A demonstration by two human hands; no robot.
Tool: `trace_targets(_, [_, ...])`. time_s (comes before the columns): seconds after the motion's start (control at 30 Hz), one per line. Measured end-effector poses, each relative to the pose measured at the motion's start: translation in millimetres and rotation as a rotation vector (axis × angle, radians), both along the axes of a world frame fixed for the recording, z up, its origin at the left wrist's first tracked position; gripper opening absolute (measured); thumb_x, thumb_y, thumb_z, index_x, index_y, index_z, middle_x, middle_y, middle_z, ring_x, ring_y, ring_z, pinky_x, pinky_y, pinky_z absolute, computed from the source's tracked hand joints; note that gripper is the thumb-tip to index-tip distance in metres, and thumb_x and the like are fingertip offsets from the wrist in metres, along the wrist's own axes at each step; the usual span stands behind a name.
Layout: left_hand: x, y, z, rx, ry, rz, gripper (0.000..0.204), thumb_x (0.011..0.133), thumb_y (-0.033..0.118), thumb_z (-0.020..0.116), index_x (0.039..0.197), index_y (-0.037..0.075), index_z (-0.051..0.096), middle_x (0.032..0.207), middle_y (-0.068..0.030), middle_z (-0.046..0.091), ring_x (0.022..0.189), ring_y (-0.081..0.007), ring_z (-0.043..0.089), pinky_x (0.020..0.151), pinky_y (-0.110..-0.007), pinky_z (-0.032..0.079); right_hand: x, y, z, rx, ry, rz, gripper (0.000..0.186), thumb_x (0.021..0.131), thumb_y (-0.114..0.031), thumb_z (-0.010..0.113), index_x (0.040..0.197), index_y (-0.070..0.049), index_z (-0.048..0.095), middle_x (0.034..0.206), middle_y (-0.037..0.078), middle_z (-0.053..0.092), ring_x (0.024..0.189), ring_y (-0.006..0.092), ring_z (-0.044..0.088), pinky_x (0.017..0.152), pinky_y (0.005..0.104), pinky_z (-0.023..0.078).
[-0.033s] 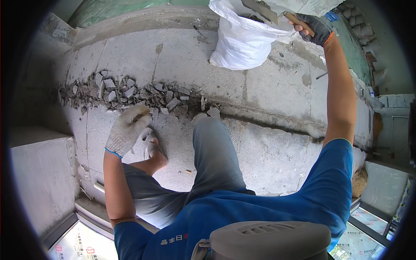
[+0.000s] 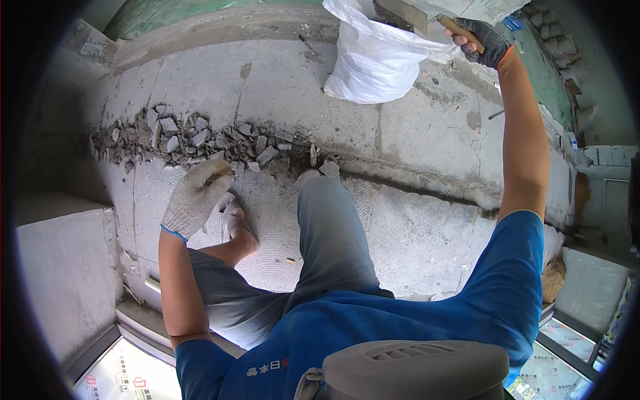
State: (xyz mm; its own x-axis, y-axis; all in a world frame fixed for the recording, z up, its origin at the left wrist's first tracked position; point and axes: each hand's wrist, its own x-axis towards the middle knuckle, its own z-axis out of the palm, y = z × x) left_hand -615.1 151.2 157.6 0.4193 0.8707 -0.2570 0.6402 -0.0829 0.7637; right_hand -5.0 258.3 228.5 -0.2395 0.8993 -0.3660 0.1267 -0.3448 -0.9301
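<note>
My right hand (image 2: 485, 43), in a dark grey glove with bare fingertips, grips the wooden handle of a trowel (image 2: 413, 16) at the upper right. Its metal blade reaches over the mouth of a white woven sack (image 2: 373, 67), and dark debris lies against the blade. Over the near edge of a strip of rubble (image 2: 200, 139) hangs my left hand (image 2: 200, 193), in a whitish knit glove. The left fingers curl toward the thumb; whatever they may hold is hidden. Broken grey chunks and dark crumbs make up the rubble.
A narrow groove (image 2: 413, 187) continues right from the rubble across the scored concrete floor (image 2: 427, 240). My sandalled foot (image 2: 237, 223) and bent knee (image 2: 327, 207) are close to the rubble. A pale block (image 2: 67, 267) stands at left; green sheeting (image 2: 200, 17) lies along the far side.
The trowel blade has tilted slightly over the sack's mouth, and the sack has shifted a little. My left hand has stayed in place.
</note>
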Motion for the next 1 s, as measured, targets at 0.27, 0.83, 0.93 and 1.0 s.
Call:
trace_targets(0.27, [-11,-17,3,-0.072,0.041,0.089,0.023,0.088,0.007,0.055,0.111,0.000,0.058,0.103,-0.0063,0.061,0.095,-0.0129,0.057,0.084,-0.027,0.045,-42,-106,-74,-0.063,-0.035,0.187,0.039,0.093,-0.028,0.049,0.116,0.003,0.049,0.076,0.003,0.053,0.066,0.0092,0.050,0.057,0.0209,0.045])
trace_targets(0.83, [-25,-45,-6,0.067,-0.067,0.016,0.028,0.082,0.007,0.062,0.108,-0.001,0.060,0.108,-0.0165,0.060,0.103,-0.0270,0.058,0.091,-0.038,0.046,-133,-174,-471,-0.107,-0.747,0.243,0.050,0.085,-0.038,0.059,0.122,-0.004,0.055,0.121,0.016,0.057,0.115,0.0287,0.052,0.096,0.0332,0.040])
trace_targets(0.93, [-32,-44,-9,0.086,-0.053,-0.022,0.028,0.082,0.007,0.062,0.109,-0.001,0.060,0.108,-0.0167,0.060,0.104,-0.0275,0.058,0.091,-0.039,0.046,-199,-135,-472,0.018,-0.754,0.298,0.046,0.084,-0.030,0.062,0.120,-0.004,0.056,0.118,0.015,0.059,0.112,0.0269,0.055,0.095,0.0320,0.041])
trace_targets(1.0, [-36,-44,-11,0.094,-0.035,0.010,0.028,0.082,0.007,0.062,0.109,-0.001,0.060,0.108,-0.0165,0.060,0.104,-0.0274,0.058,0.091,-0.039,0.046,-214,-121,-491,-0.018,-0.659,0.234,0.044,0.083,-0.027,0.063,0.119,-0.003,0.056,0.115,0.015,0.061,0.109,0.0268,0.056,0.094,0.0317,0.041])
